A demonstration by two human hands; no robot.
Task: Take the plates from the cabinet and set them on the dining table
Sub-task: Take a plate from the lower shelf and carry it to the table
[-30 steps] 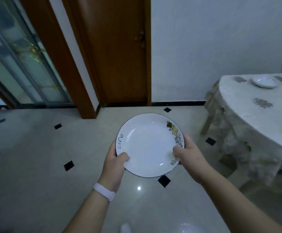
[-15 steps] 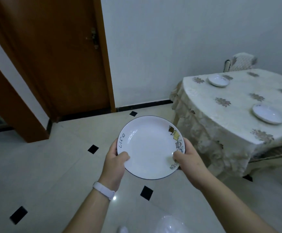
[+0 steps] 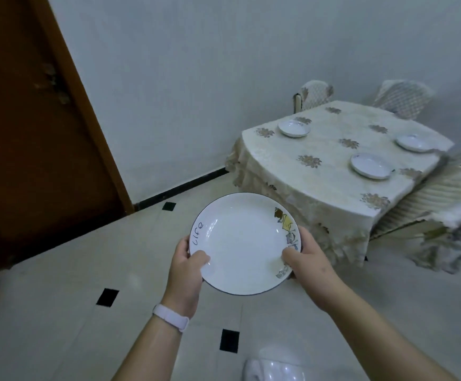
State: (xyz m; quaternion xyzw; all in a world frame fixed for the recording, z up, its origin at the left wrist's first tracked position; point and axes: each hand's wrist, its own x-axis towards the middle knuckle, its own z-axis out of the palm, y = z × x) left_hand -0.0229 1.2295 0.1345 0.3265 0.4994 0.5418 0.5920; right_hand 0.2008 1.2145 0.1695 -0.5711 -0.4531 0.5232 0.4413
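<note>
I carry a white plate (image 3: 244,243) with a dark rim, the word "life" and a cartoon print, level in front of me above the floor. My left hand (image 3: 186,266) grips its left edge, thumb on top. My right hand (image 3: 307,261) grips its right edge the same way. The dining table (image 3: 320,188), under a cream flowered cloth, stands ahead to the right. Three white plates lie on it: one at the far left (image 3: 294,128), one in the middle right (image 3: 370,165), one at the far right (image 3: 414,142).
Covered chairs (image 3: 316,94) stand behind the table, and another chair (image 3: 443,215) is at its right side. A brown wooden door (image 3: 31,133) fills the left. Pale floor tiles with black diamonds (image 3: 108,297) lie between me and the table.
My view has swung right and the table now sits more fully in view, with a third plate showing. The plate stays in both hands in the same grip.
</note>
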